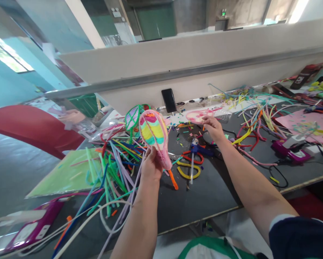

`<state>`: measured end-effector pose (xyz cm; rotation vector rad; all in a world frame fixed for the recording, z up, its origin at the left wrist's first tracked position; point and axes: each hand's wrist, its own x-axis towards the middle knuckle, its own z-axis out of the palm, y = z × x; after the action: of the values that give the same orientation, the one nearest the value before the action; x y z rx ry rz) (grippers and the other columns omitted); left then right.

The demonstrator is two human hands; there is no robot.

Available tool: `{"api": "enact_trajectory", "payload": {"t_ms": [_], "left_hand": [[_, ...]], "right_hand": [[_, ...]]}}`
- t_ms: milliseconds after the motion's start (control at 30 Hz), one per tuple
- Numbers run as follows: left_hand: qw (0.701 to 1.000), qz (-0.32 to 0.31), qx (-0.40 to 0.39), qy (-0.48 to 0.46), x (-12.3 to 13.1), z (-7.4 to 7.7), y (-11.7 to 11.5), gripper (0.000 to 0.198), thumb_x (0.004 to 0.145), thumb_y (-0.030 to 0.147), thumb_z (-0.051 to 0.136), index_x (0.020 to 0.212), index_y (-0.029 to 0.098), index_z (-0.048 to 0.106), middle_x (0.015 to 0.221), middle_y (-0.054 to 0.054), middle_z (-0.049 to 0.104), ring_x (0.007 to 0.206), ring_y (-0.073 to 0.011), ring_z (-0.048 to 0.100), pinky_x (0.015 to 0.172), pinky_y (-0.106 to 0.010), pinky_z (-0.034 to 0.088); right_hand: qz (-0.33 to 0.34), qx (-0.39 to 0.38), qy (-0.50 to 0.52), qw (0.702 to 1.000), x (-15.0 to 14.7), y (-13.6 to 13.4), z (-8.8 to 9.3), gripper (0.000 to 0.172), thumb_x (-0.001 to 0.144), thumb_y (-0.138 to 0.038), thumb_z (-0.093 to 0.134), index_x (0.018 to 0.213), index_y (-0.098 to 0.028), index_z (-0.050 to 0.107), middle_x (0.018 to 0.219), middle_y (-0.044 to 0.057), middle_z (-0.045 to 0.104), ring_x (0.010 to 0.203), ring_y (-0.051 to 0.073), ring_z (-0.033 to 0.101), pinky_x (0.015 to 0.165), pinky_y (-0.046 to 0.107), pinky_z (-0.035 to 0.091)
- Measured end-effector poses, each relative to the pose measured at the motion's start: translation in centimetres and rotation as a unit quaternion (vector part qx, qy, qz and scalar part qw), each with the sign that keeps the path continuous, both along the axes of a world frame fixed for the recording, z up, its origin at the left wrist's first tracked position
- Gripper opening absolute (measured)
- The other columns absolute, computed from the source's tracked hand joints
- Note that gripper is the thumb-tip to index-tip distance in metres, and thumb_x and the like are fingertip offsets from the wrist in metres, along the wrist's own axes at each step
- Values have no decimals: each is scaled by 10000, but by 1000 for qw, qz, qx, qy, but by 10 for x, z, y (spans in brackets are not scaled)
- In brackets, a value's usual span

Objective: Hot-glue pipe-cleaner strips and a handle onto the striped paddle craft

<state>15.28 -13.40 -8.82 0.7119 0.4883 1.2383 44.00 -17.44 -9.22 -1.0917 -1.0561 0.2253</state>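
Note:
My left hand [152, 166] is closed on the narrow lower part of a pipe-cleaner craft piece [154, 131]. This piece has a fuzzy pink edge, stripes of magenta, yellow, orange and teal, and an orange stem pointing down. Farther back, my right hand [214, 128] pinches the edge of a flat pink-and-white oval piece [196, 116] low over the table. A green-framed leaf-shaped piece [134, 118] stands behind the striped one. Between my hands lie a blue glue gun [196, 147] with a whitish stick, red-handled scissors [200, 158] and a yellow scissor handle [189, 176].
Loose pipe cleaners [118, 172] heap up left; more [258, 126] tangle at right. A phone [169, 100] leans on the white partition [140, 95]. Purple devices [33, 228] with cables sit at both sides. A red chair [29, 126] is left, a dark bottle [303, 77] far right.

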Motion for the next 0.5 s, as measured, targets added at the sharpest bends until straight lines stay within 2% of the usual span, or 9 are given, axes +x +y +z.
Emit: {"api": "enact_trajectory", "payload": {"t_ms": [267,400,500], "left_hand": [[1000,-1,-7,-7,-1,-1,0,273,596,296,860,714,167,650,750,8,713,664,-123,670,657,-223,553],[999,-38,-4,-8,-2,-1,0,281,623,307,847,794,173,668,705,5,698,602,-116,654,586,-213,539],[998,-57,4,-8,-1,-1,-1,300,644,330,834,843,175,673,742,-9,710,617,-121,661,584,-215,537]], "right_hand": [[33,-99,-81,991,4,14,-18,138,620,-120,556,609,-219,651,956,17,685,940,202,610,880,338,446],[51,-140,-104,983,-1,15,-15,148,581,-98,564,548,-215,649,792,10,706,838,209,638,802,324,474],[24,-148,-108,983,-5,12,-9,177,536,-49,594,479,-216,613,660,19,675,826,230,624,868,350,448]]}}
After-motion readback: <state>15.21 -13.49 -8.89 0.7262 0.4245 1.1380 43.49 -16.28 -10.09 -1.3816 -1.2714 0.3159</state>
